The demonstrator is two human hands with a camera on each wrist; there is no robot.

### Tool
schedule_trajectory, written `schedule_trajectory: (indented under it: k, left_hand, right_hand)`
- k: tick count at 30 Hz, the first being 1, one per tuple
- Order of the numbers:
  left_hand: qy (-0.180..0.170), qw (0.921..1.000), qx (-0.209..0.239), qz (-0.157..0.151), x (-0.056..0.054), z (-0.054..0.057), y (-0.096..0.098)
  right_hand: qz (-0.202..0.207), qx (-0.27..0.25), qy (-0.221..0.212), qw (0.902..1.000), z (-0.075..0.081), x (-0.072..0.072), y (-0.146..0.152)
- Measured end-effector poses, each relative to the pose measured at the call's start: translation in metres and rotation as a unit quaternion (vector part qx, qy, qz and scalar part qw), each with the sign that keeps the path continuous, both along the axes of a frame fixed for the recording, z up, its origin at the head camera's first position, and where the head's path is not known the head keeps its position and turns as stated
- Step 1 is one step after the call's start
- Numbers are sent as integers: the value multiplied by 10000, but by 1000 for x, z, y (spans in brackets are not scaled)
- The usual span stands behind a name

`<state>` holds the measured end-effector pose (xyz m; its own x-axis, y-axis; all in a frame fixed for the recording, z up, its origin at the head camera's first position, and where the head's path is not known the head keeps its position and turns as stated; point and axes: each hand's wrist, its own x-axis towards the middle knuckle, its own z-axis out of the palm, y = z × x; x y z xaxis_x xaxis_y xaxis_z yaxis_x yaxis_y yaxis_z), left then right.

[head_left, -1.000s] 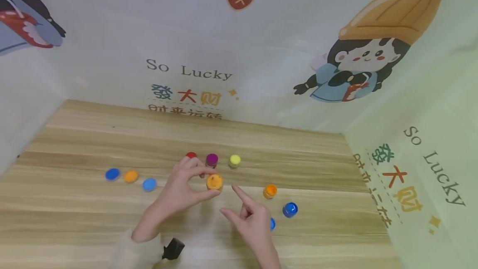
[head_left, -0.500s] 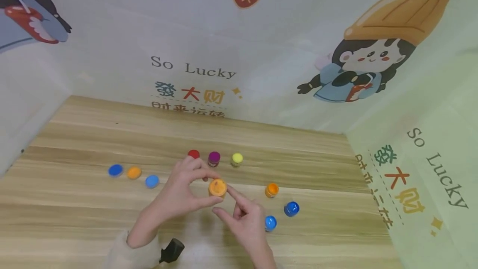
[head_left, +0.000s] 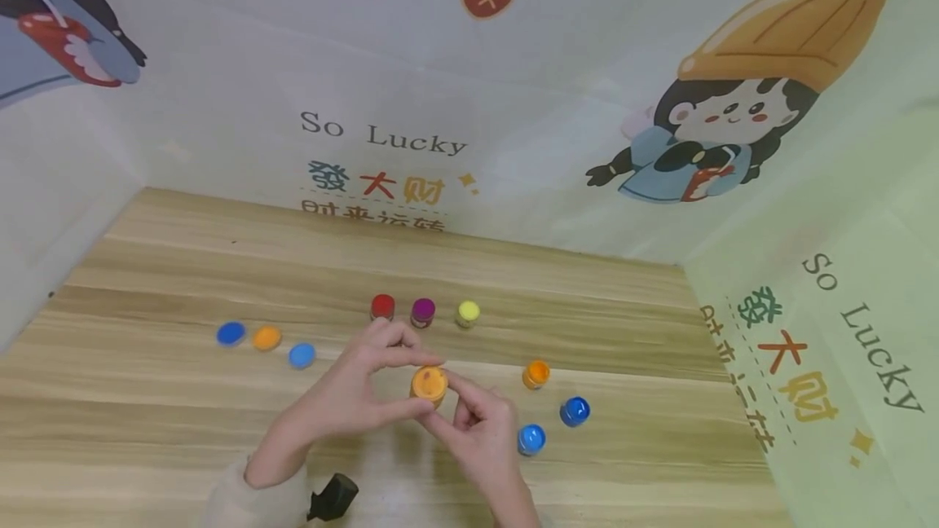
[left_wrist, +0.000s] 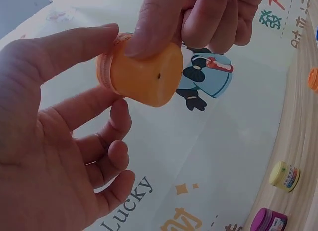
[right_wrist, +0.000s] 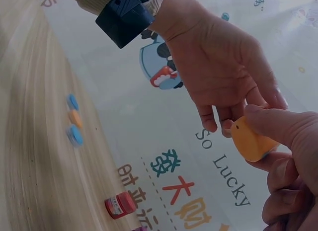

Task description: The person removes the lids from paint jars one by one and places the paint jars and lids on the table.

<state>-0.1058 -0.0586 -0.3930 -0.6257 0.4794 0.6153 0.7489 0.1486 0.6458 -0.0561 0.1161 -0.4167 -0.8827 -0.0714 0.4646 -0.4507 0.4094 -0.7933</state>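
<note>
In the head view a small yellow-orange paint jar [head_left: 429,384] is held up above the table between both hands. My left hand [head_left: 358,385] pinches its ridged upper rim between thumb and index finger, the other fingers loosely bent. From the other side my right hand [head_left: 482,433] grips the jar's smooth body with thumb and index finger. A small dark spot marks the orange body [left_wrist: 149,79] in the left wrist view. To the right stand uncovered jars of orange [head_left: 536,374], dark blue [head_left: 575,411] and light blue [head_left: 531,439] paint.
Blue [head_left: 231,333], orange [head_left: 267,338] and light blue [head_left: 301,355] lids lie at the left. Behind the hands stand capped red [head_left: 382,306], purple [head_left: 423,312] and yellow [head_left: 467,314] jars. A printed cloth [head_left: 543,129] walls the wooden table [head_left: 609,316].
My right hand has come in from the right and now grips the jar, which my left hand alone held before. The jar has shifted slightly toward the person.
</note>
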Motion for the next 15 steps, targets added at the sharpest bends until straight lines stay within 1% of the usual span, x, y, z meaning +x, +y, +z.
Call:
schedule_trajectory:
  k: [1, 3, 7, 9, 12, 15]
  left_hand:
    - [9, 10000, 34, -73, 0, -1, 0]
    - [-104, 9998, 73, -130, 0, -3, 0]
    - [-479, 9988, 141, 6, 1, -6, 2]
    - [-578, 9981, 220, 74, 2, -7, 3]
    - [-525, 9979, 360, 143, 2, -8, 4]
    - [-373, 9974, 498, 368, 3, -10, 8]
  right_hand:
    - [32, -3, -59, 10000, 0, 0, 0]
    - [1, 55, -138, 9999, 1, 1, 0]
    - [-115, 167, -97, 9997, 2, 0, 0]
    - [-162, 187, -14, 9997, 2, -1, -1]
    - [-238, 160, 127, 9995, 3, -2, -3]
    - [-399, 179, 426, 9981, 3, -3, -5]
